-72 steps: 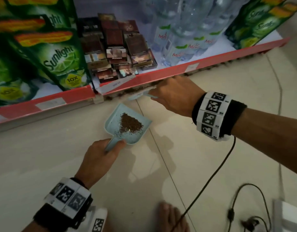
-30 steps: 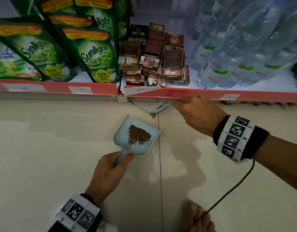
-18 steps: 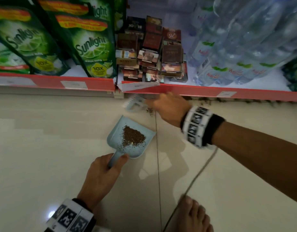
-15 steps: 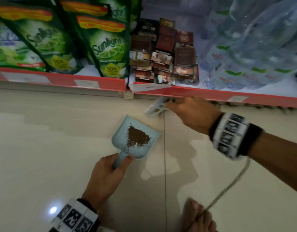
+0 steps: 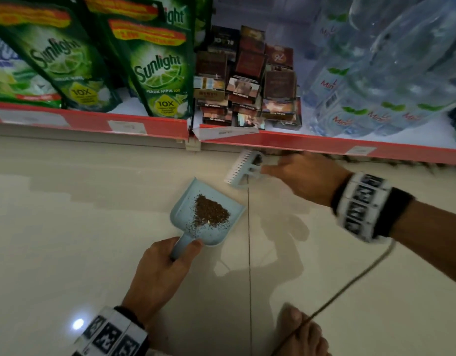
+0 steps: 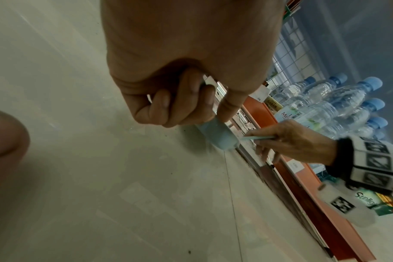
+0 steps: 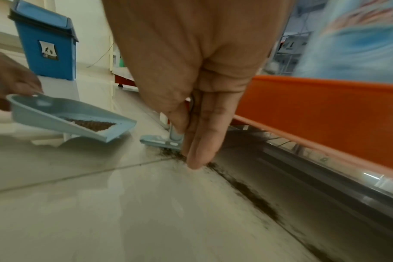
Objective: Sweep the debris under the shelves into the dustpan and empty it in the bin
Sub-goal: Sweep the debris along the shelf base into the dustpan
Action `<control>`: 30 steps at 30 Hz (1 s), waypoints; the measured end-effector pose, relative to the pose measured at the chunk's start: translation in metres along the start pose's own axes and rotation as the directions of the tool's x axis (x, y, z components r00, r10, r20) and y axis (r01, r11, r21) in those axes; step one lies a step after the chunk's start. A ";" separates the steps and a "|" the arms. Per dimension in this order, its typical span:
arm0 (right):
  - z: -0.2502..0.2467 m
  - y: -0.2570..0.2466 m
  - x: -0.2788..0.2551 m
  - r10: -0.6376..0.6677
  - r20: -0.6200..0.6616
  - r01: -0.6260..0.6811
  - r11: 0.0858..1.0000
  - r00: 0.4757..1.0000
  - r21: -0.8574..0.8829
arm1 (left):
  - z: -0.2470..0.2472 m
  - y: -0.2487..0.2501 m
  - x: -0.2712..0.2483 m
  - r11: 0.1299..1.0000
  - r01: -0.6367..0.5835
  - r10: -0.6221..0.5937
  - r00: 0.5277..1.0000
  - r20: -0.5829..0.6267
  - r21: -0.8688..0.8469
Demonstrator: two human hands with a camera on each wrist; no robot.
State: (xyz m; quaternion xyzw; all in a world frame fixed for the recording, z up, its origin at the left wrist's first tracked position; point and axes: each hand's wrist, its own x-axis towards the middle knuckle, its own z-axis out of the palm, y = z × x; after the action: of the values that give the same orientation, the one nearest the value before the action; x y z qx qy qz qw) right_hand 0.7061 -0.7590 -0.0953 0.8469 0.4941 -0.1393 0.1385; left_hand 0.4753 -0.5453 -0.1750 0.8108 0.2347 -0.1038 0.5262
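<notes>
A light blue dustpan (image 5: pixel 185 209) sits tilted on the pale floor tiles with a pile of brown debris (image 5: pixel 211 210) in it. My left hand (image 5: pixel 180 250) grips its handle (image 6: pixel 215 134) from below. My right hand (image 5: pixel 270 170) pinches the stem of a small light blue brush (image 5: pixel 243 168), whose head touches the floor at the foot of the red shelf edge (image 5: pixel 286 143), just beyond the pan's mouth. In the right wrist view, a dark line of debris (image 7: pixel 247 191) runs along the floor under the shelf behind the brush (image 7: pixel 162 141). A blue bin (image 7: pixel 45 42) stands farther off, past the dustpan (image 7: pixel 34 113).
The bottom shelf carries green Sunlight pouches (image 5: pixel 157 70), stacked cigarette packs (image 5: pixel 247 86) and water bottles (image 5: pixel 375 80). A cable (image 5: pixel 350 281) trails from my right wrist over a bare foot (image 5: pixel 301 332). Open floor tiles lie to the left.
The right hand flicked the brush left toward the dustpan's mouth, then drew it back right to the shelf edge. The left hand kept the dustpan in place.
</notes>
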 end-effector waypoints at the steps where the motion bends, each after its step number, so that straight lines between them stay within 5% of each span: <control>1: -0.001 0.005 -0.013 -0.005 -0.031 0.005 1.000 1.000 -0.028 | 0.001 -0.001 0.000 1.000 -0.002 0.002 1.000 -0.005 -0.004; 11: 0.003 -0.007 0.025 0.041 -0.068 -0.030 0.987 0.997 0.157 | 0.011 0.002 0.001 0.999 -0.018 0.016 0.999 0.042 0.036; 15: 0.011 0.020 -0.004 0.049 0.062 -0.051 0.998 0.997 0.036 | 0.006 0.005 0.002 1.000 0.005 -0.006 1.000 0.027 0.013; 20: 0.013 0.041 -0.046 0.050 -0.107 -0.045 0.998 0.993 0.054 | 0.005 0.006 0.009 1.000 0.008 -0.008 1.000 0.008 0.003; 30: 0.011 0.010 0.003 0.223 -0.011 -0.223 0.975 0.975 0.023 | 0.016 0.016 0.014 0.999 -0.019 0.018 0.999 0.049 0.028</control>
State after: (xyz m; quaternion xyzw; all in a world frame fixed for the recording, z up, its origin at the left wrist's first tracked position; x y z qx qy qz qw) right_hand 0.7155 -0.7659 -0.1052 0.8994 0.3953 -0.1223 0.1405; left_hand 0.4967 -0.5612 -0.1744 0.8174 0.2127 -0.1220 0.5213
